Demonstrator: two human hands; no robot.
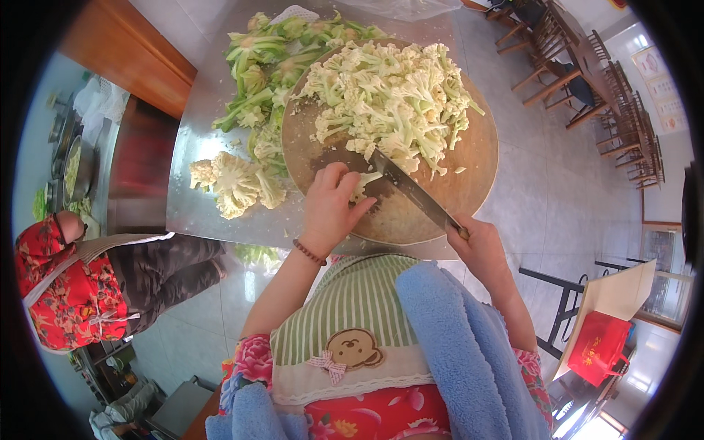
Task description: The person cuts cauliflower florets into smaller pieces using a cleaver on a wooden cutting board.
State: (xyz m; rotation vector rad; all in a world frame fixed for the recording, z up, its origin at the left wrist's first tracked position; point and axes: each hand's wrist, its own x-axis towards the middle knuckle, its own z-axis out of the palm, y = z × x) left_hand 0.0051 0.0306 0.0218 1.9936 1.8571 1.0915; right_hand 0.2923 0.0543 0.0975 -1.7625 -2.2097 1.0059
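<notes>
On a round wooden chopping board (385,223) lies a heap of cut cauliflower florets (390,99). My right hand (481,247) grips the handle of a kitchen knife (412,192); its blade slants up and left over the board, with the tip end beside the heap. My left hand (335,206) holds a small cauliflower floret (364,186) against the board, left of the blade. The fingers partly hide that floret. Left of the board, larger cauliflower pieces (236,181) rest on the metal table (192,214).
Green cauliflower leaves and stalks (258,60) lie along the board's left side. A clear plastic bag (407,6) is at the far edge. Another person in a red floral top (82,291) stands at left near a counter with a metal bowl (77,170). Wooden chairs (550,71) stand at right.
</notes>
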